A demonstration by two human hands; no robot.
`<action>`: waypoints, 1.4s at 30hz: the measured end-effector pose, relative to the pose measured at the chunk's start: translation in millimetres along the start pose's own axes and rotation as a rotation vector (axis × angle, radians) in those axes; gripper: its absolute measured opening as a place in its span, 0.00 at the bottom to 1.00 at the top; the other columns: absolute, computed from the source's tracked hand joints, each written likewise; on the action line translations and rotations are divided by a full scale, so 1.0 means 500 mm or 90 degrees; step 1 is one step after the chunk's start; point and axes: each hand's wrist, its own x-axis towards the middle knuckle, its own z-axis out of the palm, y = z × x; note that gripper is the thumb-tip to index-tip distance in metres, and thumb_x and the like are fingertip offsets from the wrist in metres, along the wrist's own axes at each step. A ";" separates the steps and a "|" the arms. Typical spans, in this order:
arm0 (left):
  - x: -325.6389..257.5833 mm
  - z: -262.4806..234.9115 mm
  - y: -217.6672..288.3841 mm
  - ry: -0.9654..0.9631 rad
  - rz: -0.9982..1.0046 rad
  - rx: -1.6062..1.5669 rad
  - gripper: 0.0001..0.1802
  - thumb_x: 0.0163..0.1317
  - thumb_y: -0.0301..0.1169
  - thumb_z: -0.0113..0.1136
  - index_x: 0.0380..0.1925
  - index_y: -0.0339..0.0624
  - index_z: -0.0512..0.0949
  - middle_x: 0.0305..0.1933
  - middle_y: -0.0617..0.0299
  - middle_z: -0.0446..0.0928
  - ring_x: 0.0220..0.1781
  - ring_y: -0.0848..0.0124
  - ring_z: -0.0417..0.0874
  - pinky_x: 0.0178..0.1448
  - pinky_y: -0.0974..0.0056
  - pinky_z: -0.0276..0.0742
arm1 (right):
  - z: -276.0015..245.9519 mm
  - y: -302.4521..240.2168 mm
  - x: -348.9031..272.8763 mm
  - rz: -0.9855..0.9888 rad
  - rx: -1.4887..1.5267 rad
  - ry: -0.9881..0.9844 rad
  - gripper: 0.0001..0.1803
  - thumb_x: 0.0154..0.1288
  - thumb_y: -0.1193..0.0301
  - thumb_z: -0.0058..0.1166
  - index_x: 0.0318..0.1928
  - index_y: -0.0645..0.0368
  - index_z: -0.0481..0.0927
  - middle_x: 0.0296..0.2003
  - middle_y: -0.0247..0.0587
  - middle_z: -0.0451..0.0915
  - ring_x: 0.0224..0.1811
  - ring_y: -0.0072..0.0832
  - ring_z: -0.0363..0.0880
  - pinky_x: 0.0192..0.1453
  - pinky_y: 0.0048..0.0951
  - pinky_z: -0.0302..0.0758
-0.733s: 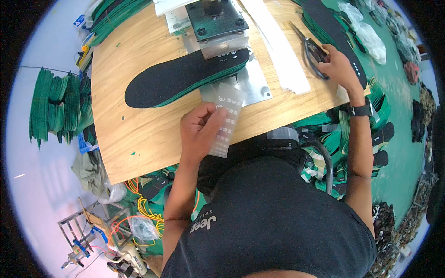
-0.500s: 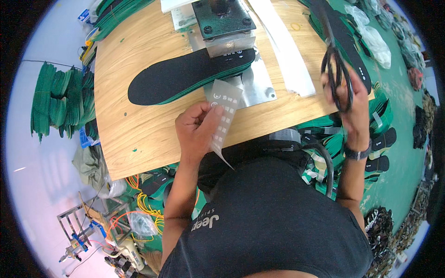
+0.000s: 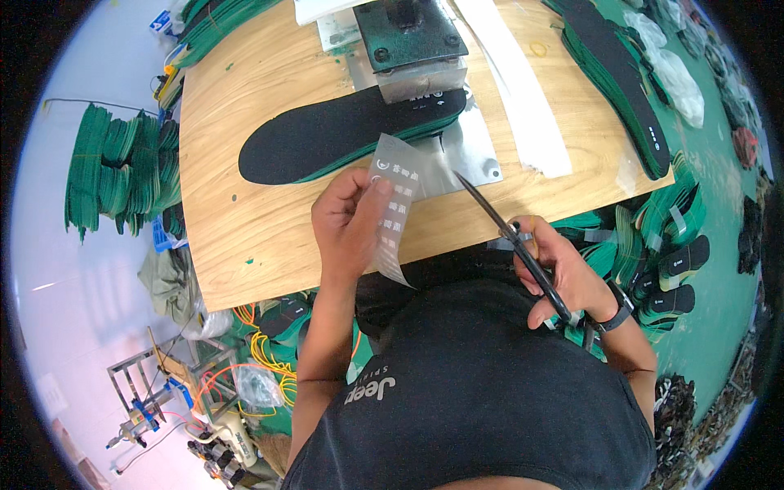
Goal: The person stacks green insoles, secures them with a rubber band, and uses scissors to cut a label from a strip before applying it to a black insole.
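Between the thumb and fingers of my left hand [image 3: 353, 216] is a greyish see-through sheet of printed transfer labels [image 3: 394, 204], its lower end curling. My right hand [image 3: 559, 269] grips black-handled scissors [image 3: 523, 247] by the handles, the blades pointing up and left toward the sheet but apart from it. From this angle the blades look together. Beyond my left hand a stack of black-topped green insoles [image 3: 327, 135] lies on the wooden table [image 3: 237, 237], its right end beside the metal block of a press [image 3: 420, 77] over a shiny metal plate [image 3: 469, 155].
White paper strips [image 3: 523, 106] lie right of the press. Another insole pile [image 3: 616, 90] runs along the table's right edge. Green insole bundles [image 3: 122, 171] are stacked at the left. More bundles [image 3: 682, 261] sit below on the right. Yellow and orange hoses [image 3: 265, 359] hang below the left side.
My right hand has come down and left with the scissors, whose blades now point toward the sheet. My left hand keeps the sheet in nearly the same place.
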 end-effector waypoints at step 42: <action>-0.031 0.025 -0.010 -0.089 -0.004 0.017 0.03 0.63 0.23 0.61 0.32 0.34 0.80 0.28 0.68 0.79 0.29 0.84 0.74 0.31 0.77 0.67 | 0.002 -0.066 0.019 -0.112 -0.372 0.017 0.53 0.40 0.50 0.78 0.62 0.67 0.70 0.17 0.33 0.63 0.21 0.21 0.63 0.28 0.23 0.60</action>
